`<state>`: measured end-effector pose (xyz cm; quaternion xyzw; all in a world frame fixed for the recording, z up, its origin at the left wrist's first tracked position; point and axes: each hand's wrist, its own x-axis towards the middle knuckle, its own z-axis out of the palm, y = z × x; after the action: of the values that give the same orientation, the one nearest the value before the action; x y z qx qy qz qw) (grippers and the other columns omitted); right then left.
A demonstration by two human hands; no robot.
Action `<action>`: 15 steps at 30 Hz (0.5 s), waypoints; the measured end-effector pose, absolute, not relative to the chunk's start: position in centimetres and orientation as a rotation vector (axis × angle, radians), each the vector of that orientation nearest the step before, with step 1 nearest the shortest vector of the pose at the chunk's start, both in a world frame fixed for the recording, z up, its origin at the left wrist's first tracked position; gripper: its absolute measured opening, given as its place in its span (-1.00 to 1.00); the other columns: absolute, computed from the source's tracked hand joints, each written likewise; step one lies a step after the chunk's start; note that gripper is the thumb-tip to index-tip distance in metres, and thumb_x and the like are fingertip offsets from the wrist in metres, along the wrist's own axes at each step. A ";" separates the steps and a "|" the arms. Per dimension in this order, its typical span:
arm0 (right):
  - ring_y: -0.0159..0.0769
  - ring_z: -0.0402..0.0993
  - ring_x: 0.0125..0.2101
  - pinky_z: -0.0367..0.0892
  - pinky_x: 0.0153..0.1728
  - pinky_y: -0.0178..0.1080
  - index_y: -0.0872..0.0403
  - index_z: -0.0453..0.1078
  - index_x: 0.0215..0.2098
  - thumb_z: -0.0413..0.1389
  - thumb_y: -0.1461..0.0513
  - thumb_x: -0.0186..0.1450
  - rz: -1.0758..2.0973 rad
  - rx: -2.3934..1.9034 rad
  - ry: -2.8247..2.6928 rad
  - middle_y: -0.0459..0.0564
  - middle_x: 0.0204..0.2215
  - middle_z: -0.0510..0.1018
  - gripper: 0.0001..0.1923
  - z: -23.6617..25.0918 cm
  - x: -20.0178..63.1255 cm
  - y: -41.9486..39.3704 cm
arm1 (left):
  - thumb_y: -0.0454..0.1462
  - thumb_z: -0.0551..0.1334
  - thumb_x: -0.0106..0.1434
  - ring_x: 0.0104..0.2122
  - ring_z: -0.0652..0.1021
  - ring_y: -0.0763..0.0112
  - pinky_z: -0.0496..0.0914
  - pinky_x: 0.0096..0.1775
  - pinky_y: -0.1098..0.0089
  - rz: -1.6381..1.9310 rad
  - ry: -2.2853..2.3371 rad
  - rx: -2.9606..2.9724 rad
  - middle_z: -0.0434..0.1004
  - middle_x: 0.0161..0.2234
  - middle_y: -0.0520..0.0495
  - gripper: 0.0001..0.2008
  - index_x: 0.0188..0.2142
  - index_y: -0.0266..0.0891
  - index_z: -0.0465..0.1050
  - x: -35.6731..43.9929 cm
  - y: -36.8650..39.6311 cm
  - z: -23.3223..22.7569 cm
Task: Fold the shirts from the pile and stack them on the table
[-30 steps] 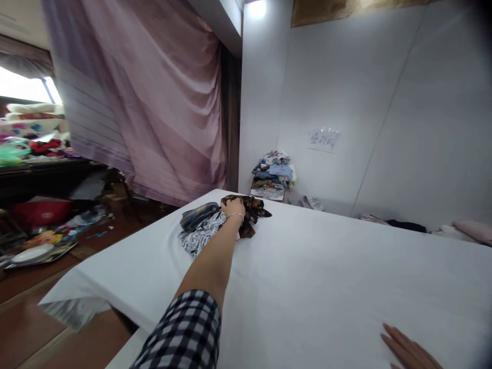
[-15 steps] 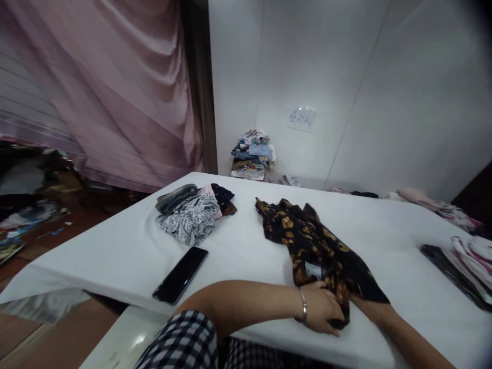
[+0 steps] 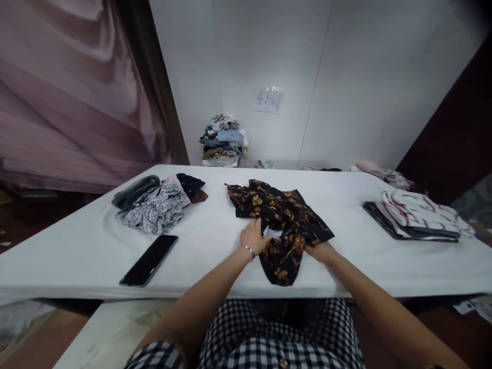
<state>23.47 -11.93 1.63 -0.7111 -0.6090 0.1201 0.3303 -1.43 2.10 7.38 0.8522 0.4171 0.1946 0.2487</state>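
i have both hands, left hand [image 3: 254,237] and right hand [image 3: 320,251], pinching the black floral garment [image 3: 282,220] at the bench [image 3: 215,256] front edge, spreading it flat.

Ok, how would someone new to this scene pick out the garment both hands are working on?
Look at the long white table: at the middle of its near edge lies a crumpled black garment with orange-brown flowers. The left hand and right hand grip it from either side. Unlike the black-and-white printed heap at left and the folded striped stack at right, it alone is dark floral.
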 end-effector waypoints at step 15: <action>-0.16 0.52 -0.11 0.37 0.01 0.00 -0.01 0.47 -0.01 0.16 0.04 0.22 1.179 -1.438 -1.581 -0.01 -0.13 0.60 -0.59 9.0 14.3 -14.0 | -0.26 0.27 0.03 -0.55 0.50 0.43 0.38 -0.47 0.44 1.213 0.860 0.641 0.50 -0.54 0.00 -0.88 -0.45 -0.26 0.39 -10.3 10.4 13.9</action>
<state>14.33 -14.01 8.98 -0.5533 -0.6085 0.4537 0.3431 -10.33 10.39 13.91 0.2868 0.3844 0.5423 0.6899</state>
